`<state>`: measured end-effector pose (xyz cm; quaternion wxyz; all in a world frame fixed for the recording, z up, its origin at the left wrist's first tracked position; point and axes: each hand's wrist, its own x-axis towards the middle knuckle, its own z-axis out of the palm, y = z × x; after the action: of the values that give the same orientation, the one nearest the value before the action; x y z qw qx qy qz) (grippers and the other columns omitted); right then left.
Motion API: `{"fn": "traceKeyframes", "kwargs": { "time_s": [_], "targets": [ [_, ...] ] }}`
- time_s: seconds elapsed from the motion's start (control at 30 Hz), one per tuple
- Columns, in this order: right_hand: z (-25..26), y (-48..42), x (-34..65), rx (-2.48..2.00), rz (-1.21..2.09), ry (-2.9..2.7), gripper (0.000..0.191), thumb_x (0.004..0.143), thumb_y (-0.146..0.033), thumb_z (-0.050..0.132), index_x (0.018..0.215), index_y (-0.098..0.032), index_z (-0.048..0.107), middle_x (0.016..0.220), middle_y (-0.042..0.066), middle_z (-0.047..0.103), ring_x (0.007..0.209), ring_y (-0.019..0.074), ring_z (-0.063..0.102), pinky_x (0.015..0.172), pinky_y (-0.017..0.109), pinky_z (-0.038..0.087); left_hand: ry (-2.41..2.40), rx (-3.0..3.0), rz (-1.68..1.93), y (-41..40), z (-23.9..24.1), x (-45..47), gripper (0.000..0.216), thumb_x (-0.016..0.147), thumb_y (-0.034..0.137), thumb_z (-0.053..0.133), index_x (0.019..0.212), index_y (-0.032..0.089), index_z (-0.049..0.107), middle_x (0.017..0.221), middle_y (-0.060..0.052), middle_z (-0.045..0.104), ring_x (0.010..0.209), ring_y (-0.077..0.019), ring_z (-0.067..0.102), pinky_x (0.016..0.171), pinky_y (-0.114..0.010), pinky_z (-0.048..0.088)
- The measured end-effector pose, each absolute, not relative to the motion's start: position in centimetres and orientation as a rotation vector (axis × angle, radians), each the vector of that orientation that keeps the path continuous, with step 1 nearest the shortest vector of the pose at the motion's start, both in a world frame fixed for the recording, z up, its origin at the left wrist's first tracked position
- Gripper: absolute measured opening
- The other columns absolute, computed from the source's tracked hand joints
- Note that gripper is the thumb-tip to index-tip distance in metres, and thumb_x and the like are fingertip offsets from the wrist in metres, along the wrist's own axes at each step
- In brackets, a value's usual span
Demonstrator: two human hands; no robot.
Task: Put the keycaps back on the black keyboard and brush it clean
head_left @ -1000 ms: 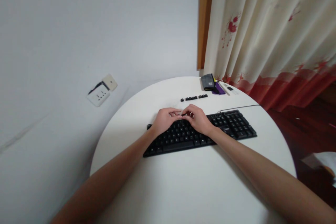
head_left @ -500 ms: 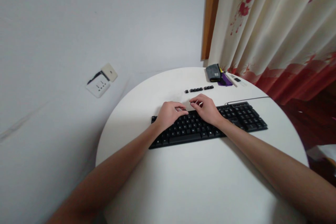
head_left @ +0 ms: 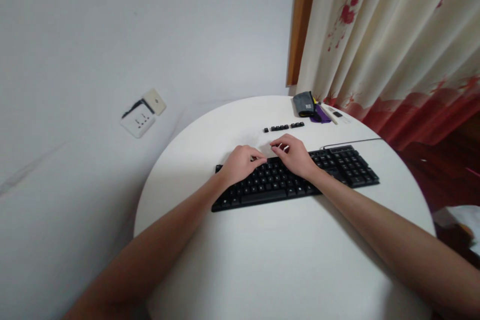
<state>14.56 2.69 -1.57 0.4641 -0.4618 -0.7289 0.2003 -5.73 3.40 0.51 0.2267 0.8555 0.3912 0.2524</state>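
A black keyboard (head_left: pixel 270 195) lies on the round white table (head_left: pixel 285 250). My left hand (head_left: pixel 242 164) is over its upper left part, thumb and fingers pinched together at the top row of keys. Whatever is between those fingertips, if anything, is too small to make out. Just right of it, my right hand (head_left: pixel 294 155) hovers above the keyboard's back edge, pinching a small black keycap (head_left: pixel 273 147) between thumb and forefinger. Behind the hands several loose black keycaps (head_left: pixel 280 128) lie in a row. Both hands cover some of the keys.
A folded grey cloth pouch (head_left: pixel 304 104), a purple cloth (head_left: pixel 321 114) and a pale stick-like tool (head_left: pixel 330 114) sit at the table's back right. The keyboard's cable (head_left: pixel 352 141) runs off to the right. A wall with a socket (head_left: pixel 138 120) borders the left side.
The left thumb and fingers have drawn closer together at the top row. My right hand holds nearly the same pose. The view has shifted slightly.
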Motion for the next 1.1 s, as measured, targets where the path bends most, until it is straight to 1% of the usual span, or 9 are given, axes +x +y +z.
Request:
{"fn": "traceKeyframes", "kwargs": {
  "time_s": [0.17, 0.23, 0.47, 0.7, 0.93, 1.1],
  "targets": [
    [-1.64, 2.72, 14.62, -1.138, 0.498, -1.791, 0.011, 0.086, -0.019, 0.062, 0.092, -0.018, 0.072, 0.090, 0.005, 0.065, 0.072, 0.0141, 0.061, 0.068, 0.030, 0.051, 1.195, 2.184, 0.768, 3.21, 0.61, -5.24, 0.012, 0.084, 0.026, 0.067, 0.084, 0.021, 0.078, 0.083, -0.002, 0.077, 0.075, -0.0174, 0.067, 0.074, -0.029, 0.051],
    [-1.69, 2.75, 14.64, -1.137, 0.496, -1.795, 0.011, 0.086, -0.019, 0.062, 0.092, -0.018, 0.072, 0.090, 0.005, 0.065, 0.072, 0.0141, 0.061, 0.069, 0.030, 0.051, 1.226, 2.137, 0.790, 3.17, 0.52, -5.08, 0.012, 0.084, 0.026, 0.068, 0.084, 0.021, 0.078, 0.082, -0.002, 0.077, 0.072, -0.0169, 0.067, 0.072, -0.029, 0.051],
    [-1.45, 2.63, 14.57, -1.146, 0.498, -1.797, 0.012, 0.086, -0.020, 0.062, 0.091, -0.018, 0.072, 0.088, 0.005, 0.065, 0.072, 0.0141, 0.061, 0.069, 0.030, 0.051, 1.205, 2.207, 0.804, 3.17, 0.00, -5.05, 0.011, 0.083, 0.025, 0.068, 0.085, 0.022, 0.078, 0.088, -0.003, 0.077, 0.082, -0.0187, 0.068, 0.077, -0.030, 0.051],
    [-1.29, 2.50, 14.52, -1.153, 0.523, -1.793, 0.012, 0.087, -0.021, 0.061, 0.091, -0.019, 0.072, 0.088, 0.005, 0.066, 0.072, 0.0149, 0.061, 0.070, 0.031, 0.052, 1.181, 2.303, 0.795, 3.18, 0.12, -5.18, 0.009, 0.083, 0.026, 0.068, 0.084, 0.024, 0.077, 0.088, -0.002, 0.076, 0.084, -0.0195, 0.067, 0.080, -0.034, 0.050],
    [-1.30, 2.53, 14.51, -1.151, 0.517, -1.812, 0.012, 0.087, -0.020, 0.061, 0.091, -0.018, 0.072, 0.088, 0.006, 0.067, 0.073, 0.0151, 0.061, 0.071, 0.031, 0.051, 1.079, 2.384, 0.803, 3.29, -0.07, -5.31, 0.006, 0.082, 0.023, 0.070, 0.078, 0.022, 0.074, 0.089, -0.002, 0.074, 0.086, -0.0182, 0.066, 0.085, -0.034, 0.050],
    [-1.38, 2.59, 14.55, -1.143, 0.515, -1.821, 0.012, 0.086, -0.019, 0.061, 0.091, -0.017, 0.072, 0.088, 0.005, 0.067, 0.073, 0.0147, 0.061, 0.071, 0.030, 0.050, 1.062, 2.393, 0.797, 3.31, -0.06, -5.37, 0.007, 0.083, 0.023, 0.068, 0.079, 0.021, 0.074, 0.089, -0.003, 0.074, 0.087, -0.0184, 0.066, 0.087, -0.034, 0.050]
  ]
}}
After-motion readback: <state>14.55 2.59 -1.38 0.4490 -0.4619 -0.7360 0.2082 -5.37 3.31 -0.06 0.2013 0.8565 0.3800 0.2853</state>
